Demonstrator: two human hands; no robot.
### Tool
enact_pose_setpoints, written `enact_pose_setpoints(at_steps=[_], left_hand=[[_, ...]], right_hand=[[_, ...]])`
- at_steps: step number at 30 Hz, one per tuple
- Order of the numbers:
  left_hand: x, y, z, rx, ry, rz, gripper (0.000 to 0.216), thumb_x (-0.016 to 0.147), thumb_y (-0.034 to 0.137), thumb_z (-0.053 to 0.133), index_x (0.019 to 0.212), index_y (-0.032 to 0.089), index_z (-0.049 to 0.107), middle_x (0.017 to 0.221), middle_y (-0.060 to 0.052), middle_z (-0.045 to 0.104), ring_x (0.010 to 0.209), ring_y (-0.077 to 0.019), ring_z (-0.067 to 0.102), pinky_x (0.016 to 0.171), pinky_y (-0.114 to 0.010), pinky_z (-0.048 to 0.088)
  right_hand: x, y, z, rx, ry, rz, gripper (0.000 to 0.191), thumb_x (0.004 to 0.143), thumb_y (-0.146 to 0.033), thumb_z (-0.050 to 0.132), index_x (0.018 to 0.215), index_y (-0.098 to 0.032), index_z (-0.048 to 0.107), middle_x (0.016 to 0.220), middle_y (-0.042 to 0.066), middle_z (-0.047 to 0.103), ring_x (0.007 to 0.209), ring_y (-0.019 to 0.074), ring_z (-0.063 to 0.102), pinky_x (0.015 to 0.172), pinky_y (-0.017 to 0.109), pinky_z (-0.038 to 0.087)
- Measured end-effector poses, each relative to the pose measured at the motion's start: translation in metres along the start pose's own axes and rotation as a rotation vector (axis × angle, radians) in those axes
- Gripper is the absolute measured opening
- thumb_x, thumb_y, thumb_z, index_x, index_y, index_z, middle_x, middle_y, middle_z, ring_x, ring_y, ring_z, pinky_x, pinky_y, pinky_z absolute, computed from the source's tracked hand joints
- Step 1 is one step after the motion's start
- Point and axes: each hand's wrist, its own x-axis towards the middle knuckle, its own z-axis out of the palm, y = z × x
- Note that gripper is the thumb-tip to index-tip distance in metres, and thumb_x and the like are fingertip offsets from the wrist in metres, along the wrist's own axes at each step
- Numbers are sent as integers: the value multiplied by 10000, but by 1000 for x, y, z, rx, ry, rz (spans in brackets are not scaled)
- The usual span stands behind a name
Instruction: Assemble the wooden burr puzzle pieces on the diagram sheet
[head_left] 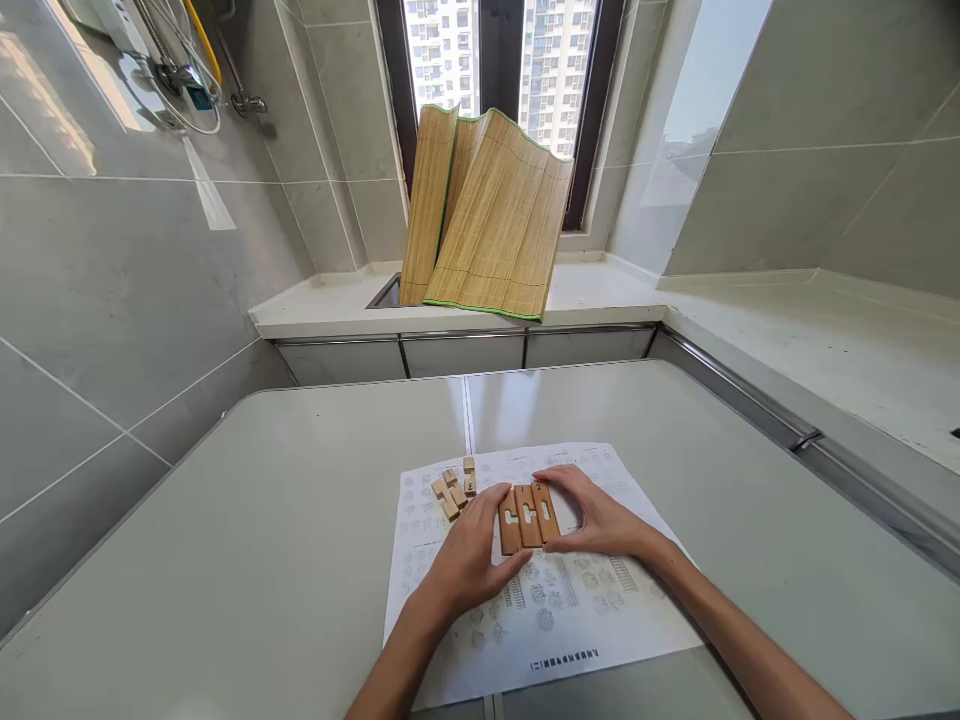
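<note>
Three reddish-brown slotted wooden puzzle pieces lie side by side on a printed sheet: a left piece [511, 545], a middle piece [531, 537] and a right piece [550, 531]. The middle and right pieces bear small numerals at their far ends. My left hand [474, 552] grips the left side of the row, fingertips at the far end and thumb at the near end. On the other side, my right hand [600, 515] curves around the right piece, its index finger at the top and thumb at the bottom corner. Pale notched wooden pieces [454, 494] lie beyond my left hand.
The printed sheet [450, 675], covered in small diagrams, lies on a pale table [300, 530] with a centre seam. Beyond the table, a folded bamboo mat [499, 220] leans on a white ledge [322, 305] before a window. Tiled walls stand left and right.
</note>
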Motion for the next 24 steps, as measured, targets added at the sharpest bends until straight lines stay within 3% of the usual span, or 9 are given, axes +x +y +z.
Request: enact_pose_setpoints(at_steps=[11, 17, 24], left_hand=[[2, 11, -4, -18, 97, 10, 904, 819, 334, 879, 1545, 302, 342, 1515, -151, 513, 1417, -365, 524, 1140, -591, 508], [2, 21, 0, -110, 111, 4, 909, 798, 372, 898, 1527, 294, 361, 1523, -165, 472, 1420, -363, 520, 1133, -567, 526], [2, 25, 4, -120, 208, 129, 832, 840, 426, 858, 1486, 285, 352, 1498, -191, 447, 1426, -370, 498, 1115, -596, 527]], right_hand=[[3, -6, 2, 262, 92, 113, 716, 749, -492, 907, 1373, -309, 607, 1443, 105, 593, 1301, 354, 554, 1130, 556, 436], [6, -10, 7, 719, -41, 74, 747, 739, -650, 871, 1334, -262, 640, 1395, 149, 627, 1311, 369, 573, 1113, 537, 435], [6, -22, 9, 958, -149, 140, 777, 742, -722, 833, 1329, -250, 641, 1331, 152, 678, 1192, 348, 658, 1086, 543, 450]])
